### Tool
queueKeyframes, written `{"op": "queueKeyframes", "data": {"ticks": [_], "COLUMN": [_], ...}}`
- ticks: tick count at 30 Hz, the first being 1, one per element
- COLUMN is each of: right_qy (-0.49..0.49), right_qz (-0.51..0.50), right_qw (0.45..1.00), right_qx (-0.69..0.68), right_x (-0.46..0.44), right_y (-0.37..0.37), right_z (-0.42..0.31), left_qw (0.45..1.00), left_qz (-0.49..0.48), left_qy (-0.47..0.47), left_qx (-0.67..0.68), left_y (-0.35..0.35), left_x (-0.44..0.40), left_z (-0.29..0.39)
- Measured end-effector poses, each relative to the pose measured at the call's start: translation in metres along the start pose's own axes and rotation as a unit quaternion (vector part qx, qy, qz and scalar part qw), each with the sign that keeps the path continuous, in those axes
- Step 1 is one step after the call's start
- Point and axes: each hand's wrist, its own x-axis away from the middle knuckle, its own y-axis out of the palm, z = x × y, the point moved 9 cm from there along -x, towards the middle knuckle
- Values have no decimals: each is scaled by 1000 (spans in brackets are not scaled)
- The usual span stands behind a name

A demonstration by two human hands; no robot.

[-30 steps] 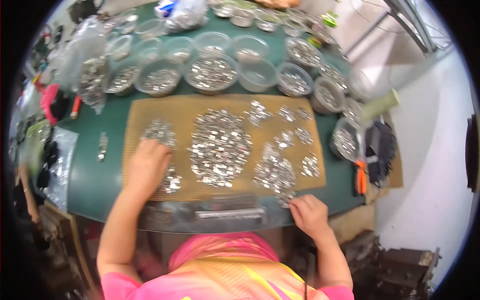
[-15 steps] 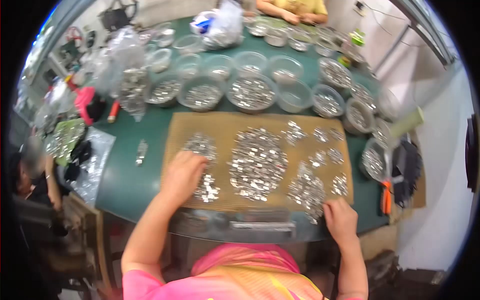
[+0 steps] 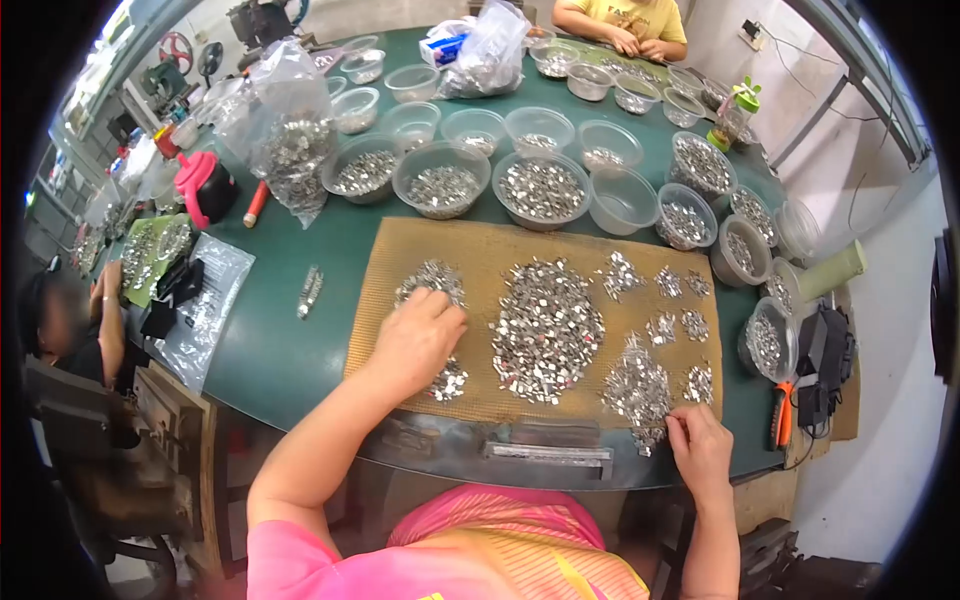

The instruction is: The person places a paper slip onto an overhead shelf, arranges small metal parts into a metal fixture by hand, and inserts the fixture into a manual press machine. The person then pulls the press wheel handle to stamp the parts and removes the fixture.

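Small shiny metal pieces lie in heaps on a tan ribbed mat (image 3: 480,240). My left hand (image 3: 425,335) is over the left heap (image 3: 432,278), its fingers curled down among the pieces; their tips are hidden. A large oval heap (image 3: 547,330) fills the middle of the mat. My right hand (image 3: 703,445) rests at the mat's front right edge, beside a long heap (image 3: 638,385) that reaches over the edge. Its thumb and fingers are bent together, and anything between them is too small to make out. Several little heaps (image 3: 661,328) lie at the right.
Clear plastic bowls (image 3: 542,190) of metal pieces stand behind the mat. A filled plastic bag (image 3: 295,160) and a black-and-pink bottle (image 3: 205,190) are at the left. Orange-handled pliers (image 3: 781,415) lie at the right. Other people sit at the far side and left.
The camera view has shifted, so the table appears farther right and sharper. My left hand has moved slightly right over its heap. My right hand stays beside the long heap.
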Motion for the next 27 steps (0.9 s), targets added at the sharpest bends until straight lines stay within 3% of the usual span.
{"op": "queueKeyframes", "data": {"ticks": [3, 5, 10, 22, 27], "right_qy": [29, -51, -174, -201, -236], "right_qz": [-38, -20, -92, -87, -61], "right_qw": [999, 995, 968, 966, 967], "right_qx": [1, -87, -157, -138, -69], "right_x": [1, -3, 2, 5, 11], "right_y": [2, -2, 22, 36, 33], "right_z": [-16, -50, -100, -111, -122], "left_qw": [1000, 999, 998, 993, 994], "left_qz": [-16, -28, -61, -113, -102], "left_qy": [5, -11, -2, 12, 7], "left_qx": [4, 32, 6, -44, -46], "left_y": [4, 4, 9, 20, 21], "left_x": [-2, -4, -8, -14, -12], "left_z": [1, -2, 1, 1, 1]}}
